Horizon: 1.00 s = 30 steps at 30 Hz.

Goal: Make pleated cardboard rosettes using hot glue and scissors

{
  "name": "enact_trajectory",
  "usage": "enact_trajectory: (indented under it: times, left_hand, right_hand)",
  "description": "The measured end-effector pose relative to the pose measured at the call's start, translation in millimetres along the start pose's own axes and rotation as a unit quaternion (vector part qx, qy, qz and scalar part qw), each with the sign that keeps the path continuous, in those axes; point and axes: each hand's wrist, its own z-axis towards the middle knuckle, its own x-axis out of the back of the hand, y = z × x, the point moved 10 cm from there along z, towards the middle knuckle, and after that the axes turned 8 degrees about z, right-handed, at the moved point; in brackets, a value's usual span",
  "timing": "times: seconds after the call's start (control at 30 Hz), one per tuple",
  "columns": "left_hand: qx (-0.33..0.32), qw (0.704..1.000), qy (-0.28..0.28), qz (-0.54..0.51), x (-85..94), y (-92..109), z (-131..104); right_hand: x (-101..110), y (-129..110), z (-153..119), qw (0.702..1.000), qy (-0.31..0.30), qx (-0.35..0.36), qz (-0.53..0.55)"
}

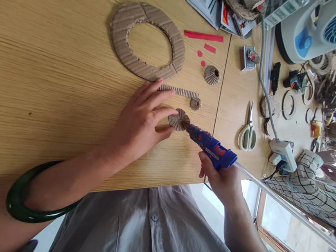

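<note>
My right hand (221, 181) is wrapped round the handle of a blue hot glue gun (209, 143), a long clear glue stick (276, 194) trailing out of its back. The gun's nozzle points at a small pleated corrugated-cardboard rosette (178, 119) and meets its edge. Thumb and a finger of my left hand (142, 119) pinch the rosette's near side, while its other fingers lie on the end of a ribbed cardboard strip (180, 91). That strip ends in a small coiled cone (195, 103). Beyond my left hand lies a flat cardboard ring (120, 43).
Past the strip are a fluted cardboard cone (211, 75), red paper strips (203, 35) and two red dots. Scissors (247, 134) lie right of the glue gun, near a power strip (283, 154). A cable (264, 72) runs across the right side, beside a fan (307, 33).
</note>
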Motion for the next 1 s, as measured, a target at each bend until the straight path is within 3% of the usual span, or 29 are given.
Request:
enact_trajectory:
  times: [0.1,0.27,0.63,1.0]
  left_hand:
    - [-0.002,1.0,-0.001,0.006,-0.8,2.0,-0.2]
    - [-0.002,0.999,0.051,-0.013,5.7,6.0,1.2]
    - [-0.023,0.998,-0.049,0.032,-15.2,14.7,5.6]
    - [-0.009,0.999,-0.042,0.024,-23.1,8.0,4.5]
  right_hand:
    - [-0.2,0.7,-0.1,1.0,-0.003,-0.006,0.011]
    - [-2.7,11.5,1.1,0.998,-0.008,-0.037,0.042]
    - [-7.0,31.0,-0.3,0.984,-0.012,-0.058,0.167]
    - [-3.9,28.6,-0.6,0.99,-0.005,-0.04,0.137]
